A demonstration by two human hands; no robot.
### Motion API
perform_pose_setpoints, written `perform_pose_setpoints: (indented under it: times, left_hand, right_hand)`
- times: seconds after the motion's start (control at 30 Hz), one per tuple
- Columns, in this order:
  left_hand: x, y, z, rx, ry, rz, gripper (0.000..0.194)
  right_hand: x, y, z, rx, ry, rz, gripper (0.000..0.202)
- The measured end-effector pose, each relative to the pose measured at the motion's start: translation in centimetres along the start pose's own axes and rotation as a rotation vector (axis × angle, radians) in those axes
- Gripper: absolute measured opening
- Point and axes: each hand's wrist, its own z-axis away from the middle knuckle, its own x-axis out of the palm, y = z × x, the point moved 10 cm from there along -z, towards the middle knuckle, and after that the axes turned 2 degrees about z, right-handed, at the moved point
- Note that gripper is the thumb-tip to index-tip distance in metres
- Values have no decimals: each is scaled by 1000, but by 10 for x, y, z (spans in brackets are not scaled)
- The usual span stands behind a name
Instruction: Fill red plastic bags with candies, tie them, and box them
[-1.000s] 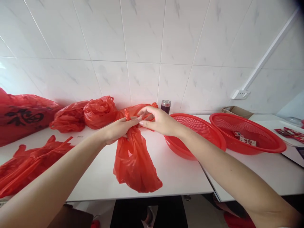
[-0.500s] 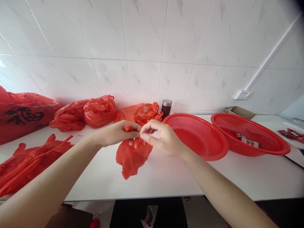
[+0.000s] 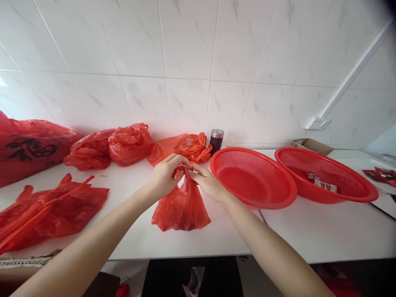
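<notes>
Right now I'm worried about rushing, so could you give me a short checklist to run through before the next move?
1. Left hand gripping the red bag at its gathered neck: ok.
2. Right hand with its fingertips at the same neck: ok.
3. Neck tied off: cannot tell, the fingers cover it.
4. Bag's bottom lifted off the table: cannot tell from this angle.
5. Dark flask upright by the nearer basket: ok.
</notes>
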Motion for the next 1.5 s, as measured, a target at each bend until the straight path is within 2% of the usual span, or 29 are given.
perform_pose_setpoints:
  times: [0.03,0.1,0.17,0.23,0.37,0.47,0.53,0.6,0.67,0.73,0.83,0.97,1.07,1.2,1.3,1.5]
  left_hand:
    - [2,-1,-1,8,-41,36,25]
    - [11,-7,0,-30,-194,104,24]
    - [21,-22,7,-139,-343,167,26]
    - [25,-45,21,-274,-384,229,33]
    - [22,-104,74,-481,-214,370,43]
    - [30,-142,124,-592,-98,416,44]
    - [35,-156,147,-645,25,416,44]
    - [35,-158,158,-690,203,427,45]
    - [34,-151,158,-730,367,445,46]
    - [36,-138,150,-745,452,425,46]
    - [42,-119,131,-734,421,258,45]
    - [57,-113,121,-725,299,32,39]
    - [67,-119,123,-711,216,-24,33]
    - [71,-136,123,-714,100,-138,30]
    - [76,-154,112,-709,9,-226,30]
    - [100,-185,85,-691,-167,-372,32]
  right_hand:
    - [0,0,2,-8,0,1,21]
    - [0,-1,8,-33,12,20,23]
    - [-2,4,14,-45,62,55,29]
    - [-9,18,20,-35,162,77,33]
    - [-29,76,37,79,364,-121,35]
    - [-37,117,52,164,471,-184,35]
    - [-39,128,57,168,526,-147,36]
    - [-38,128,58,149,556,-113,35]
    - [-36,118,53,112,559,-38,34]
    - [-32,102,48,70,562,113,34]
    - [-20,84,41,68,545,439,36]
    - [1,88,34,159,392,910,36]
    - [1,102,35,210,319,1050,32]
    - [-20,117,34,280,324,1123,31]
    - [-34,127,24,323,313,1171,31]
    - [-49,151,0,402,305,1287,29]
